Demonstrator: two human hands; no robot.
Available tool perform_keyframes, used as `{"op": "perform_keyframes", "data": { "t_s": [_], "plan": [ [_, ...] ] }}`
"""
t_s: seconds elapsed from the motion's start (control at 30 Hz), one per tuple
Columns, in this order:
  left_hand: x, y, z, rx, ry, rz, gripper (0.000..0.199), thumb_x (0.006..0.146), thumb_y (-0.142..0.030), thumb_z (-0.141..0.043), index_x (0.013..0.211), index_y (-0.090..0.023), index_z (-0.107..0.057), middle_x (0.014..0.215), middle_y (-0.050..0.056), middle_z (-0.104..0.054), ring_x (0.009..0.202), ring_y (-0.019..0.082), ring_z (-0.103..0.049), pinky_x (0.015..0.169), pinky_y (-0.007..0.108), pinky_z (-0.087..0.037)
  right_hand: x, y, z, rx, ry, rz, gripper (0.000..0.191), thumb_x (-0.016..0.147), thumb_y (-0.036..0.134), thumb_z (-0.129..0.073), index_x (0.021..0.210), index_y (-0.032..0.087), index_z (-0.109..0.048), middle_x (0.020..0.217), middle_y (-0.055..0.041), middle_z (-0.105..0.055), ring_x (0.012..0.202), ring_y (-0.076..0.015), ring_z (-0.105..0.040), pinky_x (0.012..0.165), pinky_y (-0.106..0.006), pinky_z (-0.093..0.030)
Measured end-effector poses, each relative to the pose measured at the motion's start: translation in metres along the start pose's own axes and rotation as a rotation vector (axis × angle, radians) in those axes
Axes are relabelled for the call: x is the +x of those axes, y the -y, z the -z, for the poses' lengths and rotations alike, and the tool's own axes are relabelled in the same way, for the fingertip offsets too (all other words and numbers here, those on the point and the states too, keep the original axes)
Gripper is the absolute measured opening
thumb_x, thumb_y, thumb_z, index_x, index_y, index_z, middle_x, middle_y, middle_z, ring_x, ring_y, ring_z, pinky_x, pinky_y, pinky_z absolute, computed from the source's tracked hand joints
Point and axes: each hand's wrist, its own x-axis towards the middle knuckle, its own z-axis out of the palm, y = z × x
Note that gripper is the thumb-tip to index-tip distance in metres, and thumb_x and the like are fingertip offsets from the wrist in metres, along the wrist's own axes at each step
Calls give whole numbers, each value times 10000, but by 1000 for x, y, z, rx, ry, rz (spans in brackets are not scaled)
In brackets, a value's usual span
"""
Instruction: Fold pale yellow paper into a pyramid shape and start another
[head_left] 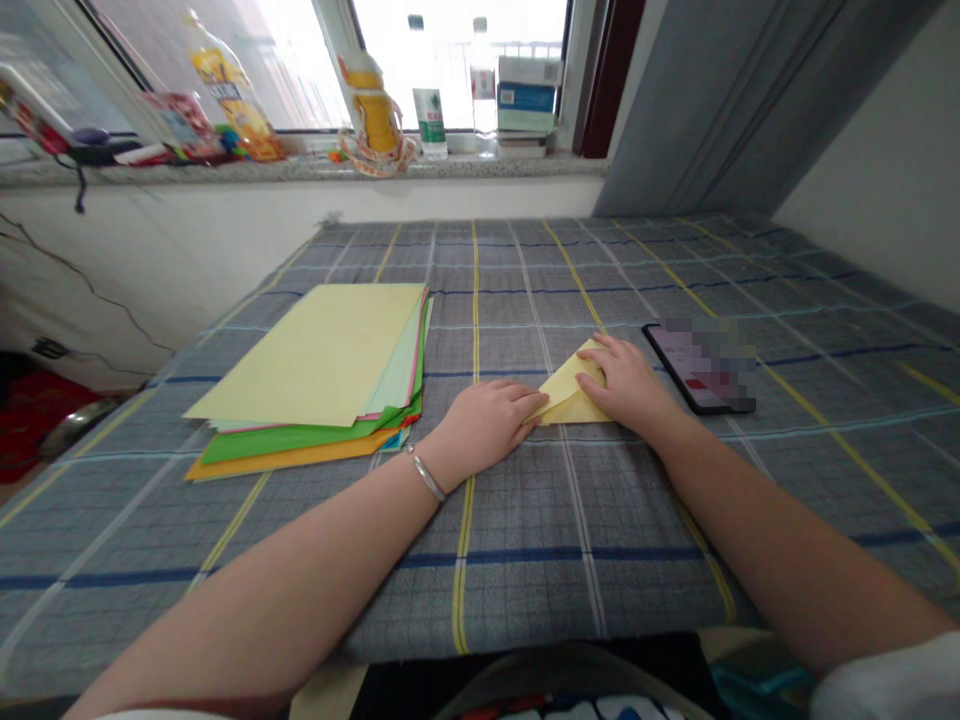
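A small folded piece of yellow paper (571, 393) lies on the plaid cloth between my two hands. My left hand (491, 420), with a bracelet at its wrist, presses its fingertips together on the paper's left corner. On the right side of the paper, my right hand (624, 383) rests with its fingers apart, pressing the folded layers down. To the left is a stack of coloured sheets (322, 350), pale yellow on top, with green, pink and orange edges showing beneath.
Right of my right hand lies a phone (690, 370) with a partly blurred screen. The plaid cloth (517, 530) covers the surface. Bottles, a tube and boxes stand on the windowsill (465, 168) at the back.
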Motion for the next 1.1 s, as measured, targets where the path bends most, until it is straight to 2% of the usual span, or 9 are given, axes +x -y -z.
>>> {"op": "perform_keyframes", "data": {
  "t_s": [0.17,0.3,0.43,0.6,0.77,0.93,1.1],
  "plan": [
    [-1,1,2,-21,1,69,319,966,-268,-450,1228,-173,-606,1119,74,-697,998,208,-657,883,368,-527,1,3,4,63,-23,-13,405,890,355,-491,1179,126,-660,1377,-186,-523,1283,-316,-466,1092,-489,-357],
    [-1,6,1,-105,-12,108,329,929,-208,-483,1231,-167,-604,1115,74,-694,997,200,-649,907,360,-514,1,5,8,117,-58,17,411,915,398,-466,1174,144,-661,1350,-170,-549,1265,-299,-489,1085,-480,-362],
    [-2,12,0,-160,-21,50,342,923,-188,-485,1249,-167,-586,1108,69,-680,1009,187,-626,927,352,-496,0,7,11,106,-39,65,385,921,431,-472,1123,189,-693,1336,-135,-573,1231,-292,-510,1054,-492,-385],
    [-1,14,-1,-118,10,-21,325,907,-175,-517,1219,-173,-607,1125,73,-649,1041,198,-598,944,366,-483,-1,8,10,63,-3,100,337,918,413,-491,1042,207,-727,1289,-104,-618,1205,-276,-529,1055,-475,-376],
    [0,13,-3,-62,22,7,307,929,-193,-505,1218,-177,-610,1089,70,-653,1006,205,-603,914,371,-496,0,7,6,65,5,127,315,910,389,-502,1032,206,-727,1266,-102,-634,1207,-272,-527,1050,-469,-381],
    [0,14,0,-14,59,-42,343,903,-173,-543,1239,-198,-607,1131,68,-641,1018,215,-593,910,377,-500,-1,7,4,60,29,170,304,898,374,-524,1050,201,-722,1280,-102,-629,1201,-274,-535,1054,-473,-375],
    [-3,10,10,35,140,-124,366,906,-150,-504,1239,-233,-629,1153,67,-640,1038,223,-592,913,378,-503,-1,7,4,45,100,215,312,891,381,-541,1085,200,-705,1265,-102,-644,1195,-275,-551,1036,-483,-379]
  ]
}}
